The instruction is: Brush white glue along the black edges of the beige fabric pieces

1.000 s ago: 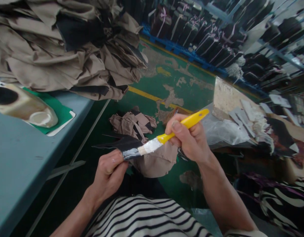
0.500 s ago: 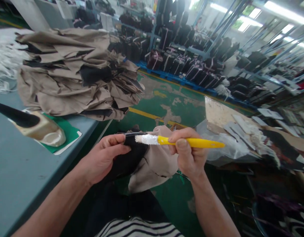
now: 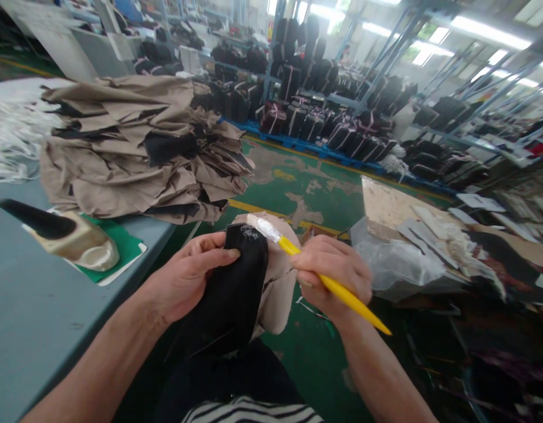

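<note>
Beside the grey bench [image 3: 29, 329] heaped with tan fabric pieces [image 3: 121, 176], your left hand [image 3: 187, 282] is gripping one black-and-tan fabric piece [image 3: 236, 288]; your right hand [image 3: 337, 273] is clenching one yellow-handled brush [image 3: 285, 245], bristles touching its top.

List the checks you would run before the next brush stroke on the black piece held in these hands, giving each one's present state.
1. Left hand grips the black piece, thumb on top: ok.
2. Right hand holds the brush by its yellow handle: ok.
3. Bristles meet the piece's top edge: ok.
4. Enough paste left on the bristles: cannot tell.
5. Piece resting on the table: not ok, held in the air beside it.
</note>
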`<move>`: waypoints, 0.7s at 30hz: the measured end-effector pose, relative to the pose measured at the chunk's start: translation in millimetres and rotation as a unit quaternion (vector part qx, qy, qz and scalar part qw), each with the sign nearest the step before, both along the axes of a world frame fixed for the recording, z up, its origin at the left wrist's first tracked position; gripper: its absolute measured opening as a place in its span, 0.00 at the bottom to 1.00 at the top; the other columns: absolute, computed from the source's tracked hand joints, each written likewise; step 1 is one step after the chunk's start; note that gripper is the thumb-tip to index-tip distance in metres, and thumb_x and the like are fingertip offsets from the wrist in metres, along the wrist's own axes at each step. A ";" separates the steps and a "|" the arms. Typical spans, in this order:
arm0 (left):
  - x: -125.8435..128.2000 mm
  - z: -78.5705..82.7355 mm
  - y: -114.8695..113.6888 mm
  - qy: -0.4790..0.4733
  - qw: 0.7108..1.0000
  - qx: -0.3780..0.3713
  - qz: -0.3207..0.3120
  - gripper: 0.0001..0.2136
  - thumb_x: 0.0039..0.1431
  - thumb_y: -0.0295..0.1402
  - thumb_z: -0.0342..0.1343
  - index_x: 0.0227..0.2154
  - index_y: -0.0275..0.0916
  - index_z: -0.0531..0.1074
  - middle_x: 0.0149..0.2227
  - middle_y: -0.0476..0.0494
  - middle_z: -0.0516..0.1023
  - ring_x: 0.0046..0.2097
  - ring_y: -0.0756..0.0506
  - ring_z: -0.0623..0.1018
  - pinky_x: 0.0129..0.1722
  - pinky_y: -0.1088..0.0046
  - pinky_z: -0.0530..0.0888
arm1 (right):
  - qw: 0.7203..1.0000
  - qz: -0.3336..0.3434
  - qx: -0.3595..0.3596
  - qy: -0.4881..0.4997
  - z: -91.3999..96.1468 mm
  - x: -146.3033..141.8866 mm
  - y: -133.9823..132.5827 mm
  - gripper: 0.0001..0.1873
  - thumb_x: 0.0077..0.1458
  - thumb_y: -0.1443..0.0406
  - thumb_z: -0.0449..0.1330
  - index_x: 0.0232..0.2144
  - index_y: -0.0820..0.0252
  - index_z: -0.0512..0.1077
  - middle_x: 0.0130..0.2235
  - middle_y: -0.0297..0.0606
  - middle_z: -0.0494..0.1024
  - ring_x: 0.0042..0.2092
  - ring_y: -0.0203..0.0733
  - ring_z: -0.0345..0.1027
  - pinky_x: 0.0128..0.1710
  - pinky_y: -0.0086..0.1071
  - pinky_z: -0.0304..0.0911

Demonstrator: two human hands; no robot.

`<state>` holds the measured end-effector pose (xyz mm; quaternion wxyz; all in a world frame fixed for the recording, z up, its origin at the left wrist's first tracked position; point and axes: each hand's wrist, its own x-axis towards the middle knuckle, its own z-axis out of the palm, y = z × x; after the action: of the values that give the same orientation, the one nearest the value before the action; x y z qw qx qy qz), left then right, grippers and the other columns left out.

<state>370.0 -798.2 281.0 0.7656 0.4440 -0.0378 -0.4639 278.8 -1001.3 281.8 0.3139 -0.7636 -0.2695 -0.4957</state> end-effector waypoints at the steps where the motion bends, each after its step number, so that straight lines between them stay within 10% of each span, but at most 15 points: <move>1: -0.1 1.8 -0.6 0.001 1.000 -0.004 -0.006 0.12 0.48 0.29 0.76 0.37 0.37 0.87 0.32 0.40 0.89 0.29 0.46 0.85 0.31 0.76 0.83 | 0.999 0.003 0.035 -0.004 0.3 -0.5 1.3 0.06 0.71 0.63 0.61 0.42 0.58 0.76 0.29 0.35 0.82 0.26 0.37 0.74 0.28 0.33 0.70; 14: -2.2 11.7 -8.6 -0.002 1.000 -0.019 -0.025 0.12 0.49 0.28 0.77 0.38 0.37 0.87 0.33 0.41 0.89 0.29 0.47 0.85 0.32 0.77 0.84 | 1.000 0.009 0.021 0.010 25.2 2.2 -3.6 0.08 0.72 0.63 0.59 0.39 0.59 0.75 0.30 0.35 0.83 0.29 0.36 0.75 0.32 0.31 0.71; 21: -0.4 10.9 -15.8 -0.037 0.999 -0.018 0.001 0.12 0.48 0.28 0.76 0.38 0.35 0.87 0.33 0.39 0.89 0.30 0.47 0.85 0.33 0.79 0.83 | 0.993 -0.018 -0.109 0.030 30.7 5.9 -10.7 0.07 0.72 0.65 0.59 0.39 0.58 0.74 0.29 0.33 0.81 0.28 0.36 0.73 0.29 0.31 0.69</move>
<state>369.6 -813.9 291.8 0.7718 0.4470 -0.0739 -0.4462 284.7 -1012.0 312.5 0.2283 -0.8125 -0.2988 -0.4456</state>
